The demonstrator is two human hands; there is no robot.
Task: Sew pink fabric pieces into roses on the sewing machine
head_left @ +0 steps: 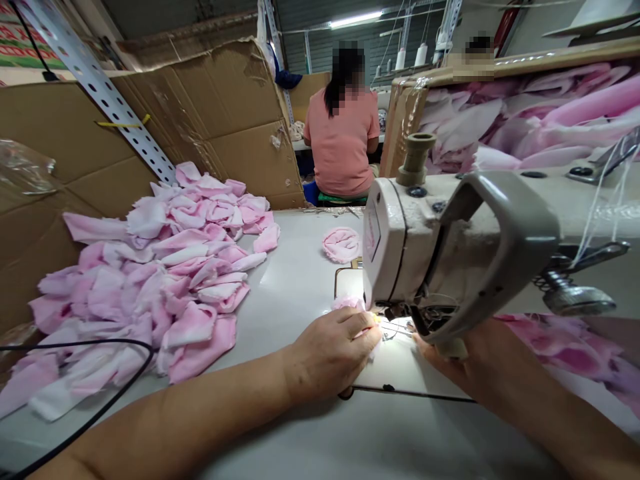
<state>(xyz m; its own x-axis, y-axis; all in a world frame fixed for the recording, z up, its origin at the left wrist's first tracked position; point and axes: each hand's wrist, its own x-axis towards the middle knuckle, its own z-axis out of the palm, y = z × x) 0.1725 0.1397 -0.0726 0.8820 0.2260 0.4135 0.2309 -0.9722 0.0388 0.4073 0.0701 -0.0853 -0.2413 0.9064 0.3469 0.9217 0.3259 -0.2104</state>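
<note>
My left hand (337, 350) is closed on a small pink and white fabric piece (349, 303), left of the needle area of the sewing machine (400, 240). Most of that piece is hidden behind my fingers. My right hand (473, 357) reaches in from the right, under the machine's grey guard (525, 233). Its fingertips come close to the lit needle plate (400, 363); the machine's parts cover most of its fingers, so I cannot make out whether it holds anything. A round, gathered pink fabric piece (341, 245) lies on the table just behind the machine head.
A large heap of pink and white fabric pieces (165, 267) covers the table's left side, with a black cable (145, 347) beside it. Cardboard (215, 113) walls the back left. More pink fabric (575, 373) lies at right. A person (343, 133) sits ahead, facing away.
</note>
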